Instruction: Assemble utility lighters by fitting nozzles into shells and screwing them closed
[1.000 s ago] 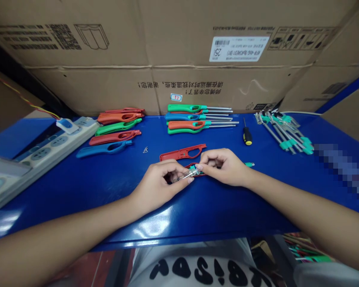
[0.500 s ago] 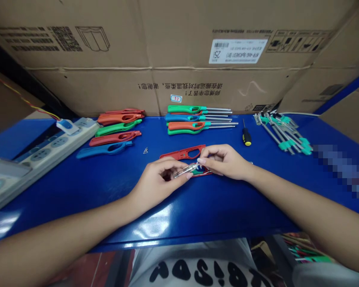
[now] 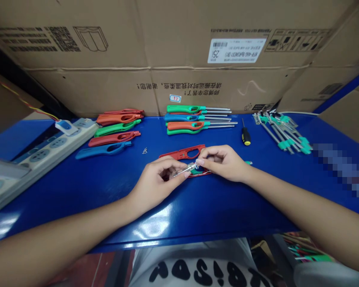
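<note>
Blue tabletop (image 3: 155, 211), cardboard box (image 3: 107, 87) behind. Left hand (image 3: 164, 175) pinches a clear fuel tank (image 3: 183, 170) between thumb and fingers, tank slanting up toward the right. Right hand (image 3: 223, 162), fingers curled, pinches the tank's upper end with thumb and forefinger; fine detail there too small to make out. Tank held by the near red handle half (image 3: 204, 173), which carries green parts and is partly covered by the hands; whether they touch, cannot tell. Second red handle half (image 3: 179, 153) lies just beyond, hollow side up. Loose screws (image 3: 144, 150) to its left. Farther back: stacked handle shells (image 3: 112, 139) at left, assembled lighters (image 3: 185, 126) mid-table, then black-and-yellow screwdriver (image 3: 245, 136), then heaped metal lighter tubes (image 3: 277, 133) at right.
</note>
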Demonstrator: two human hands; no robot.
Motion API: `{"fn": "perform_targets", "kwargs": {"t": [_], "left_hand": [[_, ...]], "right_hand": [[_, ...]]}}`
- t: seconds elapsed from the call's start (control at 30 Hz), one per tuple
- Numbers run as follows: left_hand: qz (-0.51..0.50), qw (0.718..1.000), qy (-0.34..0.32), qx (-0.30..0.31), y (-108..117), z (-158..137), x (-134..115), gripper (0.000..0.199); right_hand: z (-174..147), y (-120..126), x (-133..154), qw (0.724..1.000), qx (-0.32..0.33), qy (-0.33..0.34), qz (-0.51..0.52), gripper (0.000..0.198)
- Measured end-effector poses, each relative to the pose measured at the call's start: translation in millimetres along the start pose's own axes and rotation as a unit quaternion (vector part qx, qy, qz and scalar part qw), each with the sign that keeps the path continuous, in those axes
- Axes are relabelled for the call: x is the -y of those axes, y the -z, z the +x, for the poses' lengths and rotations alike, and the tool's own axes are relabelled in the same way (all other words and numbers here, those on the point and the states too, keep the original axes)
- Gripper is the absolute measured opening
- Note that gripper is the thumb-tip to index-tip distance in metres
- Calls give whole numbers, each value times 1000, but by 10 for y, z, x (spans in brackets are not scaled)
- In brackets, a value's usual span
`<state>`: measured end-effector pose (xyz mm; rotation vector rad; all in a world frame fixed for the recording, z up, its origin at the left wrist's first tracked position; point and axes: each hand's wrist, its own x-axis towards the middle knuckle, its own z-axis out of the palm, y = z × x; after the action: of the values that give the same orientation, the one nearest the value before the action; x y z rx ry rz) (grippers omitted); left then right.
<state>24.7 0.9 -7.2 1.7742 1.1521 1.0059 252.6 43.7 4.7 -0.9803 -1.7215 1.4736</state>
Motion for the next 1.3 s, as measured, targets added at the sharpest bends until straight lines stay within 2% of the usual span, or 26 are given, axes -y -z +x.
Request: {"fn": "perform_targets", "kwargs": {"t": [0.87,1.3], "left_hand": [[-22,999,-23,-10,-7,16,-61,13],[-47,998,24,-19,3,44,-25,19]], "right_hand": [[-15,-39,-16,999,6,-13,-42,38],[48,-4,38,999,19,-21,25,38]]}}
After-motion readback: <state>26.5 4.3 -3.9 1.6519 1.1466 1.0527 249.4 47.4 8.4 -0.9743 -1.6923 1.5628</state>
